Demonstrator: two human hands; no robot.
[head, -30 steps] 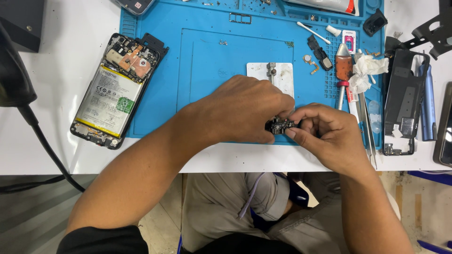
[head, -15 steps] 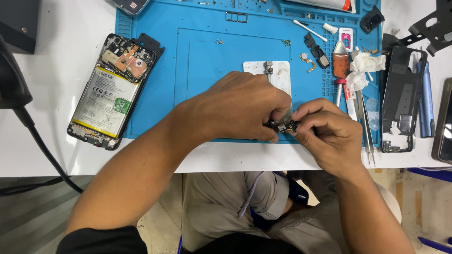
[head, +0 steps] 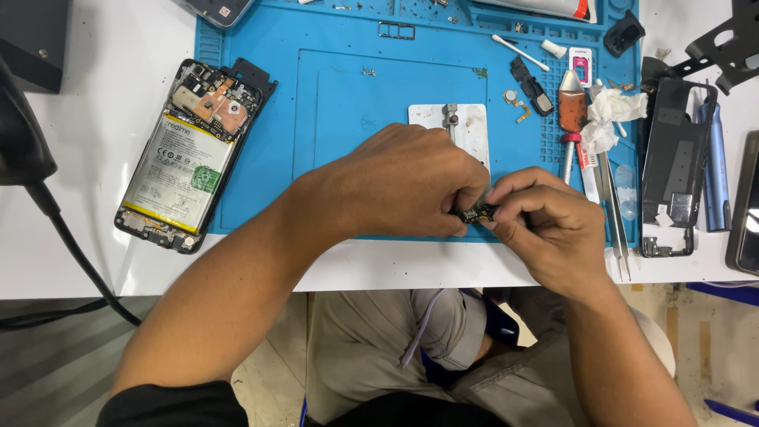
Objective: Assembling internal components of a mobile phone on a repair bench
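Together, left hand (head: pixel 403 186) and right hand (head: pixel 545 229) fingers pinch a small dark part (head: pixel 477 212), perhaps a circuit board.

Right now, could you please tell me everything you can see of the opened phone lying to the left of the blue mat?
The opened phone lies flat on the white table, back cover off, tilted so its top leans right and overlaps the blue mat's left edge. A white-labelled battery with a green patch fills its middle; above sit copper-coloured shielding and dark circuit parts within a black frame. Neither hand touches it.

White battery label (head: pixel 180 174) – green patch – opened phone (head: pixel 190 154), left.
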